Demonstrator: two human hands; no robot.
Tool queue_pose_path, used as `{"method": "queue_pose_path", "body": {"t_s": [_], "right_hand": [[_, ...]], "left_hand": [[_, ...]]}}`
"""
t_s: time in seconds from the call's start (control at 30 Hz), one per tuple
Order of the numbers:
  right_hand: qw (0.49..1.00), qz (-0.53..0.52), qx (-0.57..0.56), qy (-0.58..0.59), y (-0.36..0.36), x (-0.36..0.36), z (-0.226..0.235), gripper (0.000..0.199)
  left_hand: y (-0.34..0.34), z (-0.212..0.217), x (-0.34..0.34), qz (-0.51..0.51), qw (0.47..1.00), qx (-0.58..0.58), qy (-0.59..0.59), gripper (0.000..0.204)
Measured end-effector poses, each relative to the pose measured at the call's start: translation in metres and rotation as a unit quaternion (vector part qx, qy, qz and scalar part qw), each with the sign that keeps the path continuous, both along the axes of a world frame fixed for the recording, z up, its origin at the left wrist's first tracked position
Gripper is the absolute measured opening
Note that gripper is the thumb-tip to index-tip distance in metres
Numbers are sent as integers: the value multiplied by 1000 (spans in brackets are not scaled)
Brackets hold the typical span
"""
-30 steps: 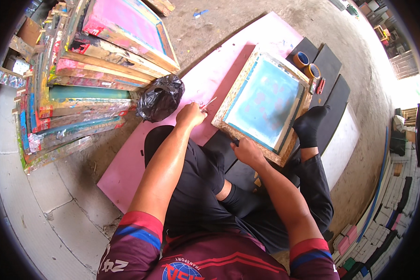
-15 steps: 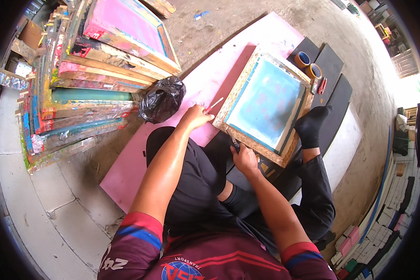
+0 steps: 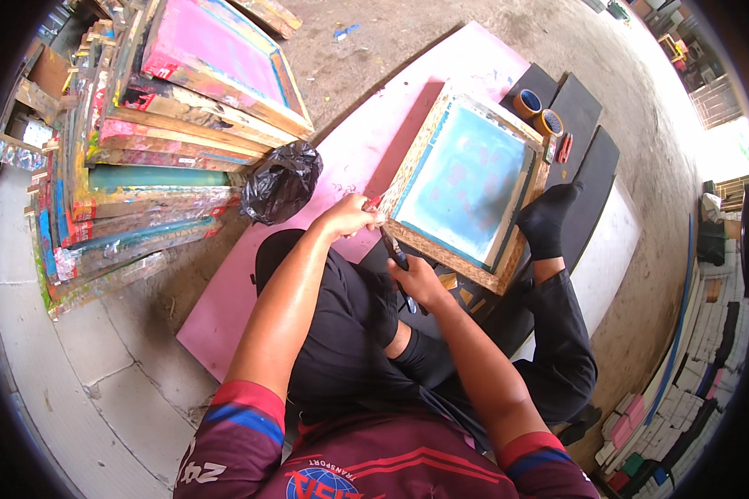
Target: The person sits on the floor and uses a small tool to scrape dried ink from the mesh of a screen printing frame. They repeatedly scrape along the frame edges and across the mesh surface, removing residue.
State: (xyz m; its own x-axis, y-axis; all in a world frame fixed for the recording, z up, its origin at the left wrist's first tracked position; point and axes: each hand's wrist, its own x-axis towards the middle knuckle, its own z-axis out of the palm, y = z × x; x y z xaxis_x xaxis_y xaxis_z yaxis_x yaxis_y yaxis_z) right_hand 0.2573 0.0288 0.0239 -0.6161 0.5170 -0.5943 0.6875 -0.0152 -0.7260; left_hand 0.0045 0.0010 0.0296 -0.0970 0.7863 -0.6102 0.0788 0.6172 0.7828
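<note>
On the pink board [image 3: 250, 291], a wooden frame [image 3: 466, 187] with blue mesh leans toward the seated person, propped for work on its near corner. Left hand [image 3: 349, 218], fingers curled shut, pinches that corner steady; right hand [image 3: 416, 279], fist closed, grips a dark tool [image 3: 394, 248] at the frame's edge.

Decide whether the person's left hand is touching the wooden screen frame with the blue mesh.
Touching. The head view shows the left hand closed on the near left corner of the wooden screen frame, fingers against the wood with no gap.
</note>
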Motion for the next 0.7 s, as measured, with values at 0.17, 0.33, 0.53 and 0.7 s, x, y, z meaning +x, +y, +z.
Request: {"method": "queue_pose_path", "body": {"t_s": [0.17, 0.33, 0.53, 0.7], "right_hand": [[975, -86, -207, -1, 12, 12, 16, 50], [969, -60, -236, -32, 23, 20, -7, 49], [959, -54, -276, -25, 31, 11, -2, 50], [974, -27, -210, -77, 40, 4, 3, 48]], "left_hand": [[-2, -21, -10, 65, 962, -23, 264, 36], [4, 1, -10, 56, 932, -89, 346, 40], [3, -1, -12, 54, 923, -108, 366, 36], [3, 3, -9, 53, 922, -108, 367, 37]]}}
